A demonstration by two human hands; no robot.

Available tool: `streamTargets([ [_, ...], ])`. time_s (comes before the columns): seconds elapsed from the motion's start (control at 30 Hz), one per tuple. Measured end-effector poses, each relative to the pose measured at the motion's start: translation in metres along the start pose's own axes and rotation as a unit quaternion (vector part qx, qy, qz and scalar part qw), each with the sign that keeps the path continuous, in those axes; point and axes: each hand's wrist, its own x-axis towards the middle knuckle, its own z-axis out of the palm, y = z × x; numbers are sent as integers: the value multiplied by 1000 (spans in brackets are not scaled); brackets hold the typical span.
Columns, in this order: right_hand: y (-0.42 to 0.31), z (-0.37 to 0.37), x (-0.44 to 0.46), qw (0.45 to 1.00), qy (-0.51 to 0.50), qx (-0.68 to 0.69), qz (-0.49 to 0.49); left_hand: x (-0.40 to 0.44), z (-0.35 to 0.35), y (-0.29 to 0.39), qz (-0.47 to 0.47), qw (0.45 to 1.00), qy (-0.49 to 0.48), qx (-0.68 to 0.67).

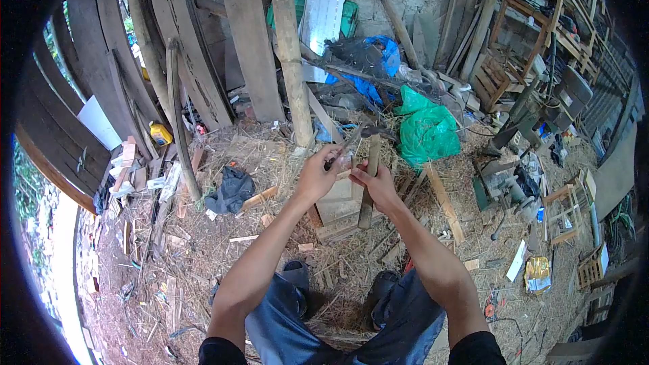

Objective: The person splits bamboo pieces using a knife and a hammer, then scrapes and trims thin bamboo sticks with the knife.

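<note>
My right hand (376, 186) is closed around a narrow wooden strip (369, 208), which stands roughly upright in front of me. Close on its left, my left hand (316, 174) has its fingers curled around a dark-handled tool; a thin blade-like part (353, 138) seems to reach up and right from it, but its kind is unclear. A small clear, pinkish thing (345, 161) shows between the two hands, too small to name. Below them, a pale wooden block (338, 207) stands on the ground between my feet and the far clutter.
A green plastic bag (428, 128) lies beyond my right hand. A black bag (232, 189) and a yellow container (160, 134) are on the left. Wooden posts (291, 54) and planks lean behind. Scraps and shavings cover the ground; a machine-like metal object (517, 182) stands right.
</note>
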Motion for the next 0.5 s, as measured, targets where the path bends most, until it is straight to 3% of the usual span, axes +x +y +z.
streamTargets([
  [0.03, 2, 0, 1, 1000, -3, 15, 6, 0, -2, 1, 0, 1000, -1, 0],
  [0.1, 1, 2, 0, 999, -7, 30, 12, 2, -8, 2, -120, 991, -56, -18],
  [0.23, -1, 2, 2, 1000, 1, 25, 11, -1, -7, 1, -106, 992, -67, -17],
  [0.3, -1, 1, 1, 999, -7, 33, 11, -3, -3, 3, -22, 999, -41, 6],
  [0.43, -2, 4, -2, 1000, 17, 7, 18, -5, -1, 8, -50, 996, -56, 51],
  [0.5, -2, 3, -1, 1000, 17, 0, 24, -6, 1, 5, 4, 996, -48, 77],
])
